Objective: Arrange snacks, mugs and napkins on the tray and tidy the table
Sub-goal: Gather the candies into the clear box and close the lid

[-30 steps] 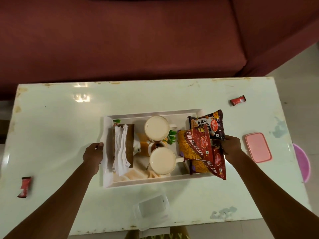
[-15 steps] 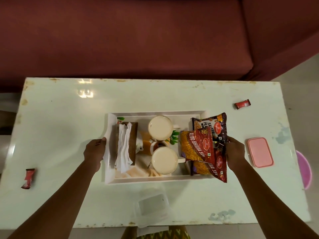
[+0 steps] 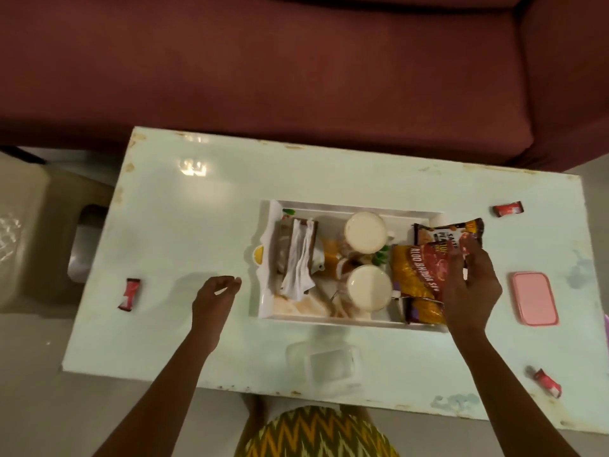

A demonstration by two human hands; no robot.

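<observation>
A white tray (image 3: 356, 208) sits in the middle of the pale table (image 3: 184, 206). On it lie white napkins in a brown holder (image 3: 300, 258), two cream mugs (image 3: 365, 236) (image 3: 369, 286), and red and yellow snack packets (image 3: 416, 275) at its right end, with a dark peanut packet (image 3: 441, 230) behind them. My right hand (image 3: 469, 285) lies flat on the red snack packet, fingers spread. My left hand (image 3: 214, 296) hovers just left of the tray, fingers loosely curled and holding nothing.
Small red wrappers lie at the table's left (image 3: 130, 294), far right (image 3: 508, 209) and near right corner (image 3: 547, 381). A pink lid (image 3: 534, 297) lies right of the tray, a clear plastic container (image 3: 324, 362) near the front edge. A maroon sofa (image 3: 296, 61) stands behind.
My left hand has let go of the tray's left edge and drawn back to the left. My right hand has moved from the tray's right side onto the snack packets.
</observation>
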